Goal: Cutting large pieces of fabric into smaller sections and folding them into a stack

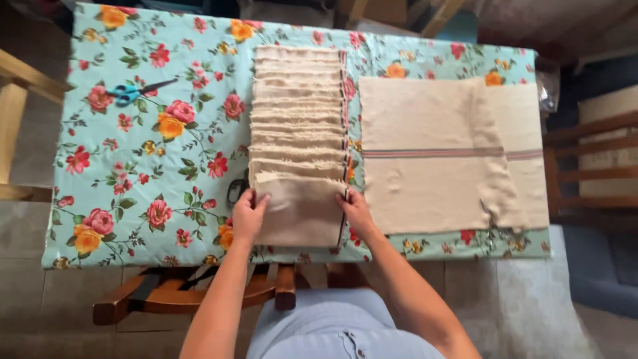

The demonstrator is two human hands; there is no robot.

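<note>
A row of several overlapping beige cloth pieces (299,113) with frayed edges runs down the middle of the table. The nearest piece (300,209) lies at the front. My left hand (248,215) rests on its left edge, fingers spread on the cloth. My right hand (356,209) presses its right edge. Both hands lie flat against the cloth rather than closed around it.
The table carries a turquoise floral oilcloth (146,159). A larger beige cloth with a striped band (452,153) lies to the right. Blue-handled scissors (133,92) sit at the far left. A small dark object (236,189) lies beside the cloth row. Wooden chairs (591,159) stand around.
</note>
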